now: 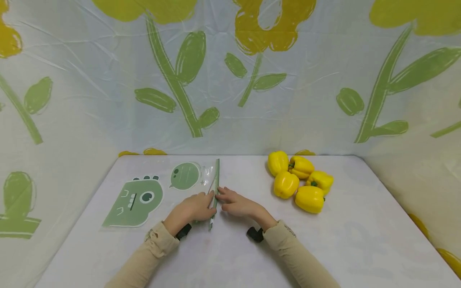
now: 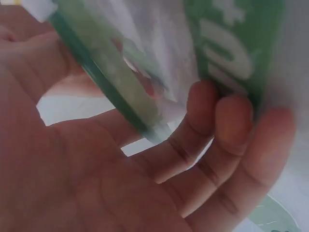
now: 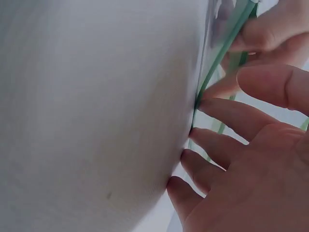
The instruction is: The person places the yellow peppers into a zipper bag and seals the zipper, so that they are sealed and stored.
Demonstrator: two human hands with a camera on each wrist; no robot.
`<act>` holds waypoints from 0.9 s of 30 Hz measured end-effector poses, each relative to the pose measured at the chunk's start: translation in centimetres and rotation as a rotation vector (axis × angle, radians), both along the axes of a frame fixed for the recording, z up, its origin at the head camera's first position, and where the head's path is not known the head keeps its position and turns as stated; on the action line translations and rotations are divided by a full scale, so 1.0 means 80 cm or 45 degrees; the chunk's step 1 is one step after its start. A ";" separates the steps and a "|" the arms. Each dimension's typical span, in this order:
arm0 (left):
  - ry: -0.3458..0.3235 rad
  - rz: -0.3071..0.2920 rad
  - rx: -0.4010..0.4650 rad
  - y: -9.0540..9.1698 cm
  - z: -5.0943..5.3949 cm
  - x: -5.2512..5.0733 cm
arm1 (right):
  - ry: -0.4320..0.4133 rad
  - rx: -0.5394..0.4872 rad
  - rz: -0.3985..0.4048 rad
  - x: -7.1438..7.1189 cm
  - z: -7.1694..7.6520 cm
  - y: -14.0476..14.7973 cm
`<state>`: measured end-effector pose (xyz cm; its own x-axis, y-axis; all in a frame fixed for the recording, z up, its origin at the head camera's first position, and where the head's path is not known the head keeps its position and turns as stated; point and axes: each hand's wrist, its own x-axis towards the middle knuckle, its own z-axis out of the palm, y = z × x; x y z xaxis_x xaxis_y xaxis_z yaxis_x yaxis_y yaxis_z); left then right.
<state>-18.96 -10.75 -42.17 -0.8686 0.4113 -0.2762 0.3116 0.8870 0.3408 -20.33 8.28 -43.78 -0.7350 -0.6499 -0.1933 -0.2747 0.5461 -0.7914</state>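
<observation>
A clear plastic zip bag [image 1: 205,176] printed with a green dinosaur face [image 1: 138,202] lies flat on the left half of the table, its green-edged opening to the right. My left hand [image 1: 196,207] grips that edge between thumb and fingers, lifting it a little; the green strip [image 2: 96,72] crosses the palm in the left wrist view. On the other side my right hand [image 1: 239,203] touches the same edge with its fingertips [image 3: 193,133], fingers mostly straight. A small white piece [image 2: 38,7] sits at the strip's end. The inside of the bag is largely hidden.
Several yellow bell peppers [image 1: 286,185] are grouped at the back right of the white table [image 1: 360,240]. A flower-printed cloth [image 1: 306,100] walls in the back and both sides. Each wrist carries a black camera [image 1: 255,235].
</observation>
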 end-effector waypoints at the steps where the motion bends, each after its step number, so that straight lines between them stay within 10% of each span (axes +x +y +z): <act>1: -0.009 -0.007 0.013 -0.001 0.000 0.001 | 0.004 0.000 0.001 0.000 0.000 0.000; 10: 0.118 -0.085 0.397 -0.014 -0.014 -0.005 | 0.009 0.006 0.000 0.002 0.003 -0.002; 14: 0.039 -0.020 0.535 -0.018 -0.012 -0.001 | 0.023 0.026 -0.004 0.003 0.004 -0.003; 20: -0.183 0.018 0.474 -0.020 -0.013 0.005 | 0.033 0.033 0.002 0.003 0.003 -0.002; 27: -0.021 0.051 0.509 -0.026 -0.016 0.004 | 0.034 0.029 0.004 0.004 0.002 -0.002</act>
